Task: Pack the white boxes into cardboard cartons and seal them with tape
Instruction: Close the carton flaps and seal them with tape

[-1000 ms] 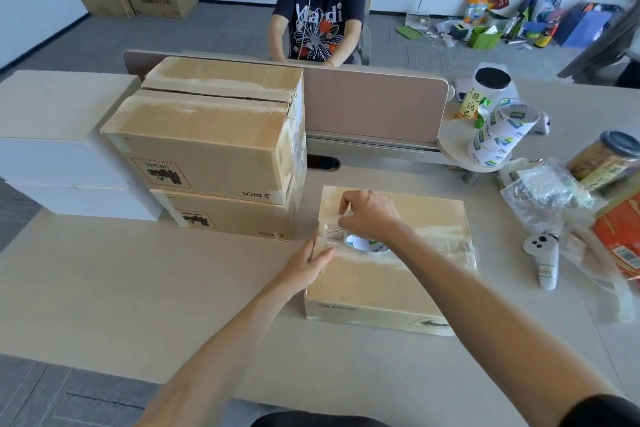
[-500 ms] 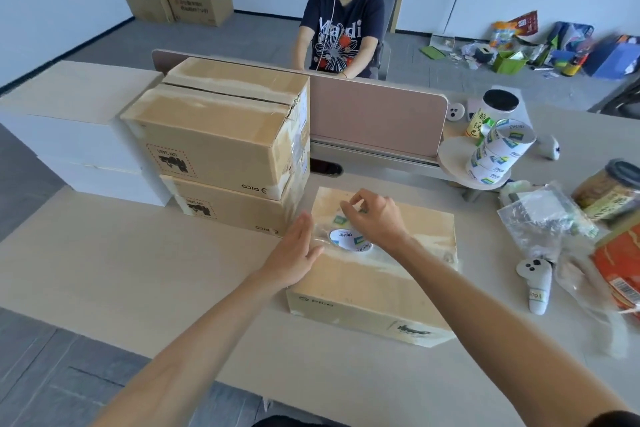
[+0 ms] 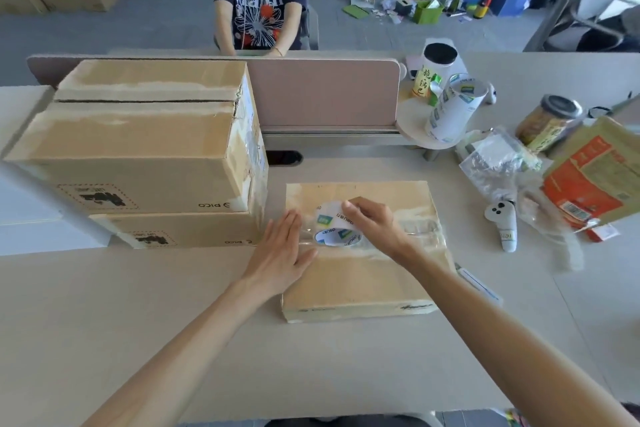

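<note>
Now gripping the tape roll (image 3: 334, 230) with the right hand (image 3: 372, 224), fingers curled over its rim, atop the low carton (image 3: 356, 284). Pressing the left hand (image 3: 282, 253) flat, fingers straight, at the carton's left edge. Best to pull straight along the seam, strip taut, then smooth down. Beyond, on the pale table (image 3: 138, 305): stacked cartons (image 3: 138, 149) and white boxes (image 3: 27, 218) left, a controller (image 3: 504, 225) and jar (image 3: 547, 121) right. Across the divider (image 3: 325, 94), a seated person (image 3: 259, 0).

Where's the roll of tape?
Head view: the tape roll is on the carton in the middle of the table, held by the right hand, with the left hand flat beside it on its left.
</note>
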Tool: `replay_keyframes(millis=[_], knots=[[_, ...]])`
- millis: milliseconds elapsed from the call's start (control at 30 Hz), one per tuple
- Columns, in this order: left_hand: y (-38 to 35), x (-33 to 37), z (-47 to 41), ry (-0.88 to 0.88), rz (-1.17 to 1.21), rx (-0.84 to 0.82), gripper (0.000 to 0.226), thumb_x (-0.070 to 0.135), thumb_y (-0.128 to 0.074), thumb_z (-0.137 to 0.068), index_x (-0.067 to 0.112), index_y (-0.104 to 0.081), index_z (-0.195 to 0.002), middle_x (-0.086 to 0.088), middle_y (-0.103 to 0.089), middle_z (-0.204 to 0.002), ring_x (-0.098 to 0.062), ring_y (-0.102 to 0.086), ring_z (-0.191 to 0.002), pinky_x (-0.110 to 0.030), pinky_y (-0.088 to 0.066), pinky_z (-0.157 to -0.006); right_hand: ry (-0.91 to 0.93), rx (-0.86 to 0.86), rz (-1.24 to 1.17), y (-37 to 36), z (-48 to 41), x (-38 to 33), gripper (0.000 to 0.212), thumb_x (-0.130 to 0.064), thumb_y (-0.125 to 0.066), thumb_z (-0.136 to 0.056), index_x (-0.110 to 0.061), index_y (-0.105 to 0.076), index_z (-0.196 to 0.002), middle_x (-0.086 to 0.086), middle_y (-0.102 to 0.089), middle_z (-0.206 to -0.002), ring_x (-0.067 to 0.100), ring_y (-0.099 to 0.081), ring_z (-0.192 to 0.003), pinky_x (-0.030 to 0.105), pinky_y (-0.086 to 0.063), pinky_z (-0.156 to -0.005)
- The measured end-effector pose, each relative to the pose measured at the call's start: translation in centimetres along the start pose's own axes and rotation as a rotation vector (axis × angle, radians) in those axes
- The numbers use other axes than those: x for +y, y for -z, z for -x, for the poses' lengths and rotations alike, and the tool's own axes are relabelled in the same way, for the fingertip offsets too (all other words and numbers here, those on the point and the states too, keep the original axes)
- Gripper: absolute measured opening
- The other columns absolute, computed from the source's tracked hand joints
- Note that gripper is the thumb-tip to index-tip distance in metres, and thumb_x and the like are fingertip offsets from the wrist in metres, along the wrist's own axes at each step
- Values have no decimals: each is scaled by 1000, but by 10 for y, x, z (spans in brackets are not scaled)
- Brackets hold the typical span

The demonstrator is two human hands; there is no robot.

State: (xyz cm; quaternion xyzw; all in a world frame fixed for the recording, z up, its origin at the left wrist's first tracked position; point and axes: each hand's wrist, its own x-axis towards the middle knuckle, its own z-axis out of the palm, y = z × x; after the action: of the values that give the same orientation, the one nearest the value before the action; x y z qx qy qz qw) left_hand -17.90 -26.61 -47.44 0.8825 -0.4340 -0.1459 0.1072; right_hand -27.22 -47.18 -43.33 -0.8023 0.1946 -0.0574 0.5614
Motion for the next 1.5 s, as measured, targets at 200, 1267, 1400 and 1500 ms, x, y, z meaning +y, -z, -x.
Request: replay_keyframes(millis=[200, 1267, 1400, 1500], knots=[[8, 10, -23, 4, 205, -88, 93, 61, -39, -94, 12, 12, -154, 1, 11, -163, -8, 15, -147, -32, 2, -122, 104, -153, 59, 10, -16, -4, 37, -34, -53, -101, -14, -63, -72, -15, -56, -66, 4, -49, -64, 21, -39, -61], [2, 38, -25, 6, 226, 169, 94, 75, -43, -81, 23, -14, -155, 14, -22, -158, -2, -15, -145, -24, -13, -119, 36, -252, 123, 82, -10, 19, 48, -39, -48, -102, -4, -46, -70, -3, -40, -66, 6, -36, -58, 19, -30, -56], [1, 35, -25, -11, 209, 188, 85, 56, -55, -89, 22, -13, -155, 14, -22, -157, 3, -10, -143, -25, -12, -119, 139, -292, 334, 80, -13, 9, 51, -42, -46, -102, -8, -33, -65, -2, -31, -63, 10, -27, -60, 24, -27, -57], [-1, 33, -25, -34, 176, 197, 87, 62, -47, -90, 21, -8, -156, 14, -22, -158, -1, -11, -146, -22, -11, -118, 165, -238, 390, 89, -16, 10, 50, -40, -49, -101, -16, -32, -60, -3, -30, -60, 13, -26, -60, 29, -29, -59]])
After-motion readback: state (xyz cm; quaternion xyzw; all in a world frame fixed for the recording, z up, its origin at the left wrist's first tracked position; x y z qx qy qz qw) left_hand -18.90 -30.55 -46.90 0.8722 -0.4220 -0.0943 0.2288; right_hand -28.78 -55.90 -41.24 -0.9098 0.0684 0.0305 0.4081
